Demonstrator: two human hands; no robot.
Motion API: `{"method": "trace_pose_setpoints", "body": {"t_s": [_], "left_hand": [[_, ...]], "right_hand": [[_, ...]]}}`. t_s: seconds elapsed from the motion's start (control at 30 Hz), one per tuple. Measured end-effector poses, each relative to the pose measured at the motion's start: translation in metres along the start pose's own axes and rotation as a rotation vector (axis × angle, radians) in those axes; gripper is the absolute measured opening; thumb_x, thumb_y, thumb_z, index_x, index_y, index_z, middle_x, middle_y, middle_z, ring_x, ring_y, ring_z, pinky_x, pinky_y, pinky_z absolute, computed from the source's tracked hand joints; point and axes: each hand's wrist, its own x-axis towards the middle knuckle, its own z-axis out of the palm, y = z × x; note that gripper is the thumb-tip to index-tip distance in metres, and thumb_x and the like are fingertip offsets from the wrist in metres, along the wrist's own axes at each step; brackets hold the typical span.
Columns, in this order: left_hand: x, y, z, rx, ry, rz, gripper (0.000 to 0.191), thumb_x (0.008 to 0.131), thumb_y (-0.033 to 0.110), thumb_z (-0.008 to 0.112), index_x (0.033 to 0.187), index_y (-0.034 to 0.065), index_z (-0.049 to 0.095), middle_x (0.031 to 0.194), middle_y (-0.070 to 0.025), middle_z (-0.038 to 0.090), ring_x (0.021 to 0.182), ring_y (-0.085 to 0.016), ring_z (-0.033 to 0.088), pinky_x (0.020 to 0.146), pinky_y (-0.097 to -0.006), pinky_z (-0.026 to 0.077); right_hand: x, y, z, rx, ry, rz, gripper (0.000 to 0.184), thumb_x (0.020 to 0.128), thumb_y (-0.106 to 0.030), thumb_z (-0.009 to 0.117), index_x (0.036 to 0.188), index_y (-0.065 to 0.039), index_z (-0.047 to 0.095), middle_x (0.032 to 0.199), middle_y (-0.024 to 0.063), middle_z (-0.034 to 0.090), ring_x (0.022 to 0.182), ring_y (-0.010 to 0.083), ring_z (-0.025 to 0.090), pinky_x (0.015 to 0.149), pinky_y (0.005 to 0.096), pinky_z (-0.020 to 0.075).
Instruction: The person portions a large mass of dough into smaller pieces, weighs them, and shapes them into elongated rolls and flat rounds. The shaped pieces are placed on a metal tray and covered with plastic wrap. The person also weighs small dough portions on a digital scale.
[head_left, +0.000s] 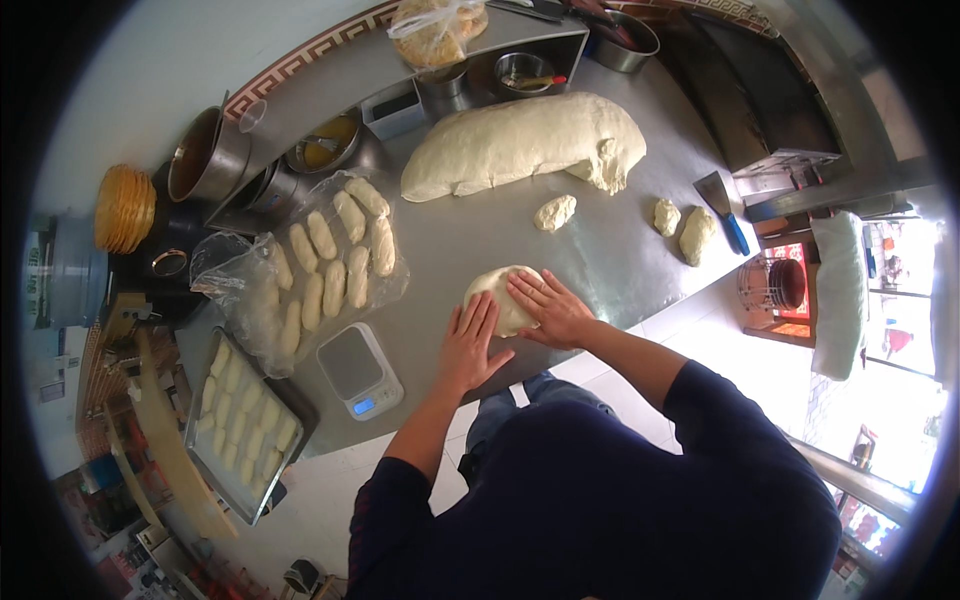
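On the steel worktable in front of me lies a rounded, flattened piece of dough (504, 296). My left hand (472, 341) rests its fingers on the dough's near left edge, thumb spread away. Across its right side lies my right hand (551, 307), flat, with the fingers slightly apart. Neither hand grips anything. Beyond them stretches a large slab of dough (517, 142), torn at its right end. A small dough lump (556, 214) sits between slab and hands. Two more pieces, a small one (666, 217) and a longer one (698, 236), lie farther right.
A scraper with a blue handle (736, 232) lies near the right table edge. To the left are a digital kitchen scale (352, 364), several dough rolls (335, 289) with plastic film (240, 300), and a metal tray (259, 510) of more rolls. Pots and bowls (521, 73) line the back.
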Motion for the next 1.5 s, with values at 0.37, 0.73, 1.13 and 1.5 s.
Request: {"method": "trace_pose_setpoints", "body": {"t_s": [0.37,0.73,1.13,1.5], "left_hand": [[0.021,0.002,-0.011,0.045,0.008,-0.008,0.107,0.096,0.061,0.075,0.172,0.0005,0.030,0.181,-0.0191,0.029,0.169,-0.035,0.024,0.133,-0.0655,0.022],[-0.029,0.009,-0.010,0.190,-0.123,0.054,0.108,0.093,0.062,0.076,0.173,0.0027,0.032,0.183,-0.0132,0.027,0.170,-0.029,0.024,0.136,-0.0578,0.020],[-0.027,0.037,-0.009,0.136,0.022,0.148,0.107,0.095,0.065,0.073,0.169,-0.0025,0.035,0.180,-0.0228,0.027,0.169,-0.037,0.023,0.135,-0.0585,0.020],[0.022,0.003,-0.018,-0.035,0.093,0.193,0.096,0.103,0.059,0.066,0.172,0.0019,0.033,0.178,-0.0216,0.034,0.166,-0.040,0.030,0.133,-0.0605,0.026]], "right_hand": [[0.043,-0.027,-0.013,0.070,-0.034,0.056,0.082,0.110,-0.052,0.055,0.171,-0.001,0.034,0.180,0.0183,0.033,0.170,0.0296,0.023,0.139,0.0514,0.0158],[-0.031,-0.056,-0.001,-0.150,-0.056,0.002,0.099,0.099,-0.057,0.068,0.174,-0.003,0.031,0.184,0.0127,0.025,0.172,0.0271,0.018,0.140,0.0497,0.0130],[-0.036,-0.055,0.018,-0.063,-0.073,0.052,0.087,0.100,-0.049,0.065,0.169,-0.001,0.041,0.179,0.0151,0.036,0.170,0.0253,0.026,0.138,0.0517,0.0155],[-0.012,-0.010,-0.009,0.098,0.301,0.018,0.078,0.111,-0.055,0.052,0.168,-0.004,0.042,0.178,0.0135,0.039,0.168,0.0293,0.030,0.138,0.0556,0.0188]]}}
